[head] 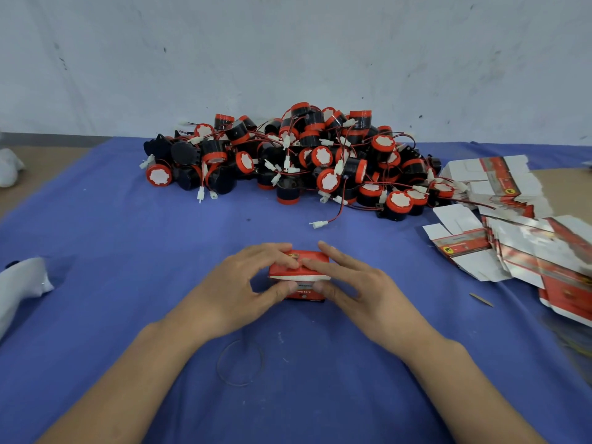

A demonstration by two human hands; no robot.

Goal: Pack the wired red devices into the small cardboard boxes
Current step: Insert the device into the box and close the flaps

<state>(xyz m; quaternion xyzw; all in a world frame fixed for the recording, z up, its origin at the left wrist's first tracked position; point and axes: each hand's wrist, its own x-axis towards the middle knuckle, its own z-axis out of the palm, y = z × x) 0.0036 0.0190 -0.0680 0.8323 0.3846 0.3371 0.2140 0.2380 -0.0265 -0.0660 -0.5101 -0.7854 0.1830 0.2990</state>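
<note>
Near the middle of the counter [128, 251], a small cardboard box [299, 274] is gripped by the left hand [237, 293] and the right hand [358, 290], fingers laid on its lid, thumbs pressed on its front. By the far edge, wired red devices [298, 155] are heaped. At the right edge, flat boxes [512, 225] are stacked.

A blue cloth [128, 251] covers most of the tabletop [41, 161], whose brown surface shows bare at the far left and far right. A heap of devices [288, 155] lies at the back middle of the cloth, with one white plug [318, 224] trailing out in front of it. Flat cartons [519, 238] are spread along the right side, touching the heap. A box [306, 292] stands at the front middle. A thin ring [218, 363] lies nearer still. A white bundle [22, 280] sits at the left edge, and a small sliver [481, 299] lies near the cartons.
</note>
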